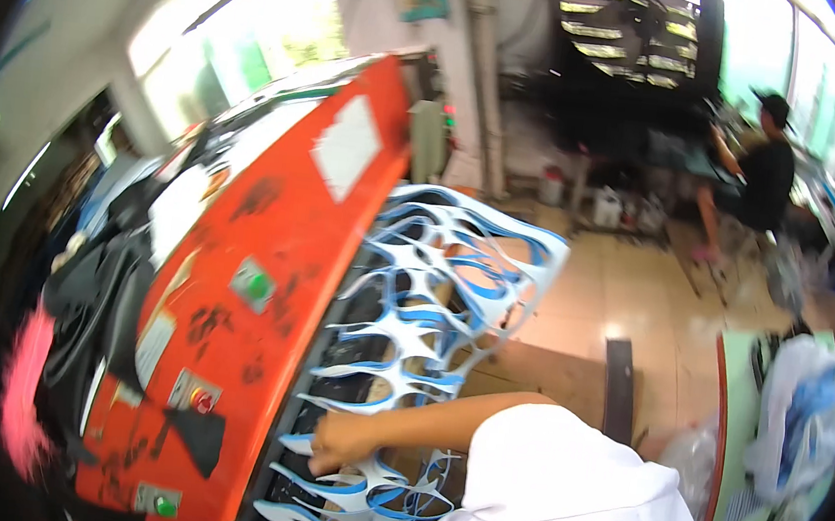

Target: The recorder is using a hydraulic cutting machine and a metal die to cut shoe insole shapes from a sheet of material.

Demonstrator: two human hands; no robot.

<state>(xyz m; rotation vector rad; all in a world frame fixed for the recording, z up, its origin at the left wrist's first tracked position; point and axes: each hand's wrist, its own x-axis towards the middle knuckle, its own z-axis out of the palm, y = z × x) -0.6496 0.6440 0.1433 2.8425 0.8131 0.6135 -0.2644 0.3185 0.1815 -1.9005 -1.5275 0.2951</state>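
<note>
My right hand (344,442) reaches in from the lower right in a white sleeve (558,475). Its fingers are curled round a strip of a white and blue cut-out sheet (415,282), a web of curved bands with large gaps. This sheet lies along the black edge of a red machine (314,236), and its far end hangs out over the floor side. The fingertips are partly hidden by the hand itself. My left hand is out of the picture.
The machine's red panel carries a green button (256,286), a red button (202,401) and another green button (165,505). Black cloth (108,286) and a pink fluffy thing (25,394) lie at left. Right, a plastic bag (804,418); farther back, a seated person (766,169).
</note>
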